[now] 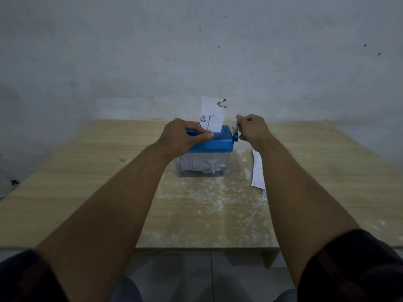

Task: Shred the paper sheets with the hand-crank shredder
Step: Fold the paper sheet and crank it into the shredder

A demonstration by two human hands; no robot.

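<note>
Straight ahead in the head view, the shredder point(220, 141) stands on the wooden surface point(87, 171) towards its far edge, near the wall point(196, 51), directly between the two outstretched forearms. The left hand point(185, 136) clamps the left half of the blue lid point(218, 144), fingers curled over the top and thumb laid along the front edge. The right hand point(250, 128) sits just off the right end of the lid, its fingers curled round the crank point(236, 132), which is blurred. A white sheet point(212, 114) stands upright in the slot between the hands, printed near its lower left, with a ragged mark at its top right corner. Below the lid the clear bin point(200, 167) holds shredded paper. Just right of the shredder, spare sheets point(257, 171) lie flat on the surface, partly hidden under the right forearm.
</note>
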